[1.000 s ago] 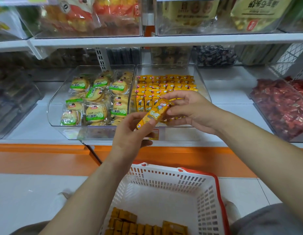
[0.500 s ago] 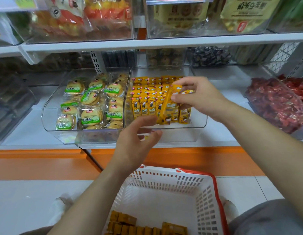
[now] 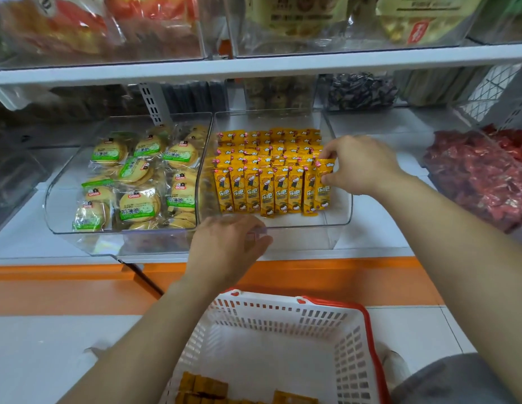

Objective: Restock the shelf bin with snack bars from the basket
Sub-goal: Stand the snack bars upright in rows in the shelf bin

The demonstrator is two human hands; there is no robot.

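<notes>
Snack bar (image 3: 324, 182) now in shelf bin (image 3: 342, 220) front row; right hand (image 3: 361, 164) fingers pinch it, left hand (image 3: 227, 246) fingers loose, empty. Basket (image 3: 326, 302) holds more.

Upper shelf (image 3: 254, 67): white board that we see spanning the top.
Lower shelf (image 3: 370, 240): white, flat, under even light.
Upright (image 3: 150, 100): white slotted rail at the back, between the shelves.
Base (image 3: 64, 287): orange band below the lower shelf.
Floor (image 3: 49, 345): our view shows pale tiles.
</notes>
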